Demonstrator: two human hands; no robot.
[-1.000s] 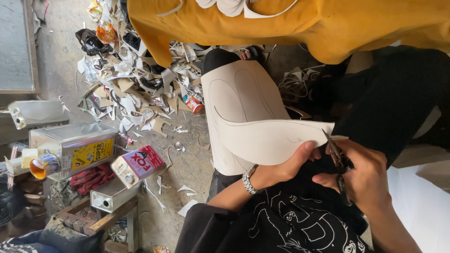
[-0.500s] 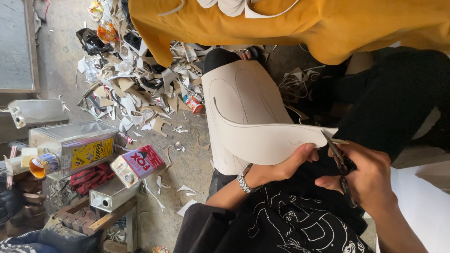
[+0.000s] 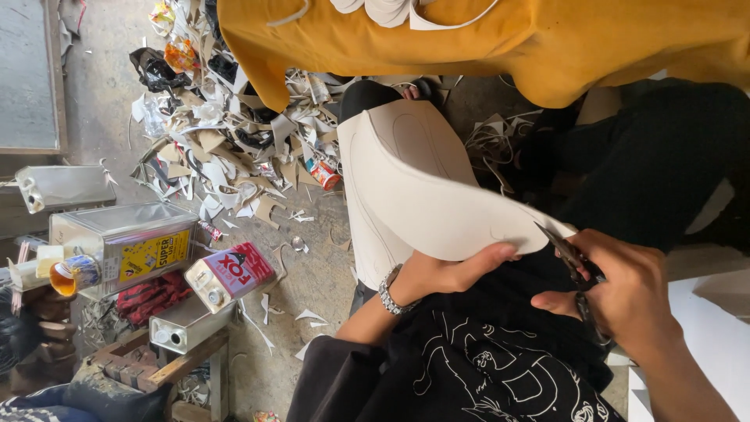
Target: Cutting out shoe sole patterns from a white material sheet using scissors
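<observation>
Two hands work one sheet [image 3: 437, 199] of pale stiff material, which curves up from the person's lap toward a second person in a yellow top [image 3: 500, 39]. Left hand [image 3: 449, 273] pinches the sheet's lower edge, thumb on top and fingers beneath, beside the cut. Right hand [image 3: 625, 293] is closed around the handles of the scissors [image 3: 574, 270]; the blades meet the sheet at its right-hand corner.

Procedure, judged from this view:
- Keep the left pinch just beside the blades so the edge stays taut and does not flap.
- Feed the sheet into the blades by turning it; hold the scissors steady.
- Follow the faint curved line on the sheet.
- Keep the thumb clear of the blade path.

Surroundings: bare concrete floor [image 3: 101, 86]. Offcuts [image 3: 226, 148] lie heaped toward its far edge. Metal tins [image 3: 125, 242] and a red-labelled tin [image 3: 230, 277] stand at the left edge, near a wooden frame [image 3: 180, 363].
</observation>
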